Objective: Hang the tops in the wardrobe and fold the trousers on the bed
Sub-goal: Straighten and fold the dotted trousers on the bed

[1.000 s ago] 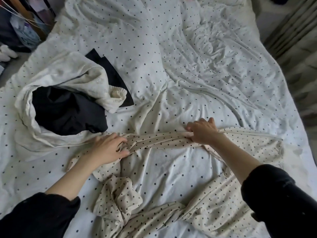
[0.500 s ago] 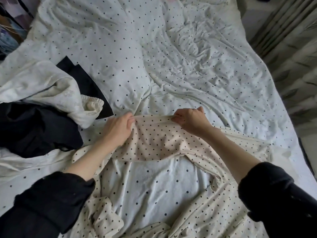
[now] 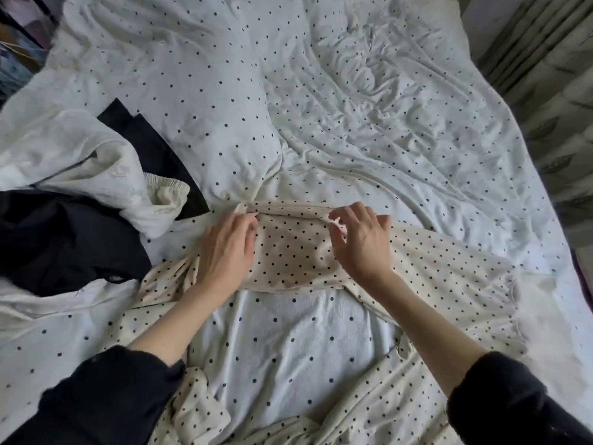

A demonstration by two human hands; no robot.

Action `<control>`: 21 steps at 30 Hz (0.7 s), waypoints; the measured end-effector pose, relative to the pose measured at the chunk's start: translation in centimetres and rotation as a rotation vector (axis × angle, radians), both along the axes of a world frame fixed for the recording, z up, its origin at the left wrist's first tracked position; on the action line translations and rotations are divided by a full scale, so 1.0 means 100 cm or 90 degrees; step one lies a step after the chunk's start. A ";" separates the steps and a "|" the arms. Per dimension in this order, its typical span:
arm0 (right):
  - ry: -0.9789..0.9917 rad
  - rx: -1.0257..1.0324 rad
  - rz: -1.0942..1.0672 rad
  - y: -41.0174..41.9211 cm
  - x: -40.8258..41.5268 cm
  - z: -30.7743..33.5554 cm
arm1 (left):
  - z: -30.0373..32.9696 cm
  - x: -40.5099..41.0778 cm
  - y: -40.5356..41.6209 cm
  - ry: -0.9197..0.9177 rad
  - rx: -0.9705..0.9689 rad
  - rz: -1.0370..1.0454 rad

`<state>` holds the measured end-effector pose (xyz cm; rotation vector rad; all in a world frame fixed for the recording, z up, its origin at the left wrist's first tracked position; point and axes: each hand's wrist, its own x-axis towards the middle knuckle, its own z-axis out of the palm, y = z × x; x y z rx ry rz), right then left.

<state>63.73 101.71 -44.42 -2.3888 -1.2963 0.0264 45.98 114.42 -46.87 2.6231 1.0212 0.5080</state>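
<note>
rumpled across the whole view, the white dotted bedding (image 3: 369, 130) is serving as the folding surface, with a curtain (image 3: 558, 91) hanging along its right edge

the cream dotted trousers (image 3: 295, 252) are lying on it just in front of the person, their top edge spread flat towards the pillow end and the two legs trailing back on either side of a bare patch of bedding, which looks like the reason they are laid out this way: the waist flat first, so the legs can be brought together

the left hand (image 3: 226, 252) is resting on the left end of that edge, its fingers curling over the cloth and seeming to be pinching the corner to keep it from sliding

the right hand (image 3: 361, 239) is hovering at the right end with fingers spread and relaxed, fingertips just touching the edge, gripping nothing as far as i can tell; it seems to be smoothing or letting go

further left, a white garment (image 3: 83, 165) and a black garment (image 3: 57, 239) are lying heaped together, touching, apparently waiting their turn; whether they are tops or trousers i cannot tell
</note>
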 end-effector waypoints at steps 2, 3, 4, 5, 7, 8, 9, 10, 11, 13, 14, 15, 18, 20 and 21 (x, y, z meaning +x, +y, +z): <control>-0.041 0.000 0.069 -0.024 -0.026 -0.003 | -0.011 -0.021 -0.030 0.016 -0.051 -0.113; -0.065 -0.046 0.105 -0.034 -0.036 -0.006 | -0.017 -0.031 -0.041 0.053 -0.078 -0.141; -0.092 -0.102 0.140 -0.042 -0.044 -0.010 | -0.023 -0.039 -0.046 0.096 -0.078 -0.150; -0.115 -0.146 0.168 -0.047 -0.049 -0.014 | -0.026 -0.046 -0.046 0.139 -0.052 -0.154; -0.151 -0.178 0.183 -0.050 -0.053 -0.020 | -0.026 -0.056 -0.038 0.193 0.000 -0.131; -0.163 -0.166 0.174 -0.048 -0.054 -0.020 | -0.023 -0.061 -0.031 0.215 0.008 -0.104; -0.163 -0.148 0.164 -0.045 -0.057 -0.021 | -0.020 -0.069 -0.025 0.242 0.010 -0.064; -0.155 -0.138 0.159 -0.042 -0.060 -0.021 | -0.017 -0.077 -0.018 0.264 0.005 -0.027; -0.143 -0.138 0.158 -0.040 -0.064 -0.021 | -0.014 -0.084 -0.014 0.274 -0.002 0.000; -0.125 -0.138 0.176 -0.033 -0.078 -0.019 | -0.006 -0.105 -0.012 0.267 -0.002 0.023; -0.118 -0.141 0.186 -0.029 -0.085 -0.018 | -0.005 -0.114 -0.014 0.267 -0.005 0.032; -0.109 -0.144 0.195 -0.024 -0.092 -0.017 | -0.005 -0.124 -0.017 0.279 -0.016 0.043; -0.066 -0.149 0.230 -0.004 -0.116 -0.017 | -0.014 -0.156 -0.025 0.345 -0.066 0.086; -0.055 -0.155 0.262 0.007 -0.136 -0.019 | -0.020 -0.174 -0.025 0.363 -0.067 0.124; -0.053 -0.156 0.279 0.011 -0.144 -0.020 | -0.020 -0.179 -0.022 0.358 -0.056 0.133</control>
